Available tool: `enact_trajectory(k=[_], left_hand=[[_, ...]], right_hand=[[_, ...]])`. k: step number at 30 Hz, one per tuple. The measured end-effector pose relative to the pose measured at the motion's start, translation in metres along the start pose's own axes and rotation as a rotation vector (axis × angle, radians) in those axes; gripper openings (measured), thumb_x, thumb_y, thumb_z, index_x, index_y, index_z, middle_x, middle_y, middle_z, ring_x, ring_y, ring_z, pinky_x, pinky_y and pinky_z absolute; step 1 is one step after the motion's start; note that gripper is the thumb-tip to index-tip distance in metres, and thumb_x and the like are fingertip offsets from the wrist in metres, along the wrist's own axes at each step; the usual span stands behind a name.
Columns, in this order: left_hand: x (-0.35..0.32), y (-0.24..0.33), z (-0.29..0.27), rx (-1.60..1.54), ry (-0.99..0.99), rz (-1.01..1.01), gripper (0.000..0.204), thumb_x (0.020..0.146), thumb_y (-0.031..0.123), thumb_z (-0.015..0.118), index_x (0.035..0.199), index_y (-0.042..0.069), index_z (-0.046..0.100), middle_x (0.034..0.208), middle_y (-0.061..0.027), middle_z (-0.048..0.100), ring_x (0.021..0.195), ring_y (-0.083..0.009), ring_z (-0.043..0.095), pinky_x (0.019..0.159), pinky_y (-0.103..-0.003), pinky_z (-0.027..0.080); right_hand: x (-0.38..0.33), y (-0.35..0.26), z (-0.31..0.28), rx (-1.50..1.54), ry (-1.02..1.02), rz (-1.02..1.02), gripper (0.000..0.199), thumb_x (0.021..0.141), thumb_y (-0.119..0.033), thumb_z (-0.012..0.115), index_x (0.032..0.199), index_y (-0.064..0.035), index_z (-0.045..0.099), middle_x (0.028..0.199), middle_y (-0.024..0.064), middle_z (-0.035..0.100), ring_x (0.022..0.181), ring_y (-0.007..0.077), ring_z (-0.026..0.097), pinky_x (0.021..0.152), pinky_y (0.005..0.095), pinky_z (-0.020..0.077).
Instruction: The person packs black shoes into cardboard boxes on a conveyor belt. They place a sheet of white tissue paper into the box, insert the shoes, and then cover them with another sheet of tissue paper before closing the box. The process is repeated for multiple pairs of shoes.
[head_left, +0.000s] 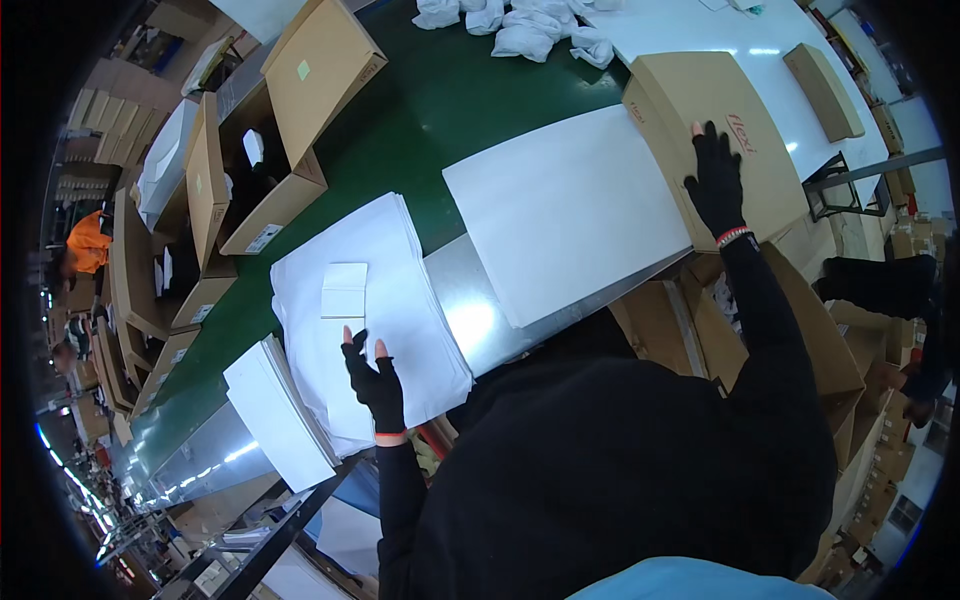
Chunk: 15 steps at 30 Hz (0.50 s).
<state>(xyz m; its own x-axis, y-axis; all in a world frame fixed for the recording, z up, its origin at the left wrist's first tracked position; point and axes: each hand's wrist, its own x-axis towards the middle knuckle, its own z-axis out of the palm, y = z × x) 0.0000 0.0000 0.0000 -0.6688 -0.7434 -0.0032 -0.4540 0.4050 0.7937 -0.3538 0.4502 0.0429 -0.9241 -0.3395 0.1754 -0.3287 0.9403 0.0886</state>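
My left hand [377, 388], in a black glove with bare fingertips, is over a stack of large white paper sheets [415, 365]. Its fingers are apart and hold nothing. Just beyond the fingertips, a small white card [344, 291] lies on the stack. My right hand [716, 180], gloved the same way, rests flat with spread fingers on a closed brown cardboard box [665, 85]. Against that box, to its left, lies another broad white sheet or stack [570, 205].
Open brown cartons [290, 200] stand along the green belt [370, 125] at the left. White wrapped bundles [527, 35] lie at the far side. A narrow white stack [280, 415] is at the near left. An open carton [690, 315] sits below my right arm. Other people are at both sides.
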Motion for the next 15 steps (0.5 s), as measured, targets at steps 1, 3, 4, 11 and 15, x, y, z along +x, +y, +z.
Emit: enact_trajectory(k=[1,3,4,11,15], left_hand=[[-0.008,-0.013,0.001,0.17,0.101,0.125,0.057,0.09,0.013,0.063,0.141,0.005,0.041,0.131,-0.0172,0.053,0.121,-0.0291,0.05,0.103,-0.038,0.037],[0.003,-0.066,0.011,0.417,0.116,0.277,0.062,0.087,0.017,0.066,0.14,0.001,0.04,0.134,-0.0189,0.049,0.125,-0.0337,0.046,0.105,-0.041,0.035],[0.002,-0.068,0.01,0.52,0.079,0.286,0.063,0.086,0.018,0.066,0.141,0.002,0.039,0.137,-0.019,0.046,0.127,-0.0349,0.042,0.107,-0.043,0.032],[-0.006,-0.068,0.02,0.705,0.097,0.334,0.062,0.089,0.021,0.059,0.143,0.002,0.035,0.145,-0.0183,0.039,0.135,-0.0357,0.033,0.112,-0.047,0.023],[-0.007,-0.066,0.022,0.726,0.106,0.332,0.061,0.09,0.023,0.058,0.143,0.002,0.035,0.145,-0.0174,0.039,0.136,-0.0348,0.033,0.112,-0.047,0.023]], right_hand=[[-0.011,-0.008,-0.019,-0.13,-0.094,0.066,0.1,0.076,-0.022,0.072,0.153,-0.0178,0.009,0.157,0.0154,0.016,0.141,0.0412,0.022,0.102,0.0632,0.0304],[-0.006,-0.017,-0.022,-0.268,-0.134,0.116,0.099,0.075,-0.02,0.073,0.153,-0.0174,0.011,0.155,0.0151,0.02,0.139,0.041,0.027,0.096,0.0631,0.036],[-0.008,-0.014,-0.016,-0.262,-0.079,0.103,0.099,0.074,-0.018,0.073,0.152,-0.0179,0.012,0.154,0.0145,0.023,0.137,0.0411,0.03,0.094,0.0631,0.0384],[0.02,0.12,0.033,0.044,0.024,0.081,0.101,0.075,-0.022,0.074,0.153,-0.0258,0.011,0.156,0.0083,0.022,0.138,0.0425,0.027,0.099,0.0648,0.0333],[-0.005,0.116,0.013,0.02,-0.156,0.202,0.095,0.076,-0.029,0.075,0.152,-0.0245,0.017,0.156,0.011,0.023,0.139,0.0404,0.026,0.105,0.0614,0.0286]])
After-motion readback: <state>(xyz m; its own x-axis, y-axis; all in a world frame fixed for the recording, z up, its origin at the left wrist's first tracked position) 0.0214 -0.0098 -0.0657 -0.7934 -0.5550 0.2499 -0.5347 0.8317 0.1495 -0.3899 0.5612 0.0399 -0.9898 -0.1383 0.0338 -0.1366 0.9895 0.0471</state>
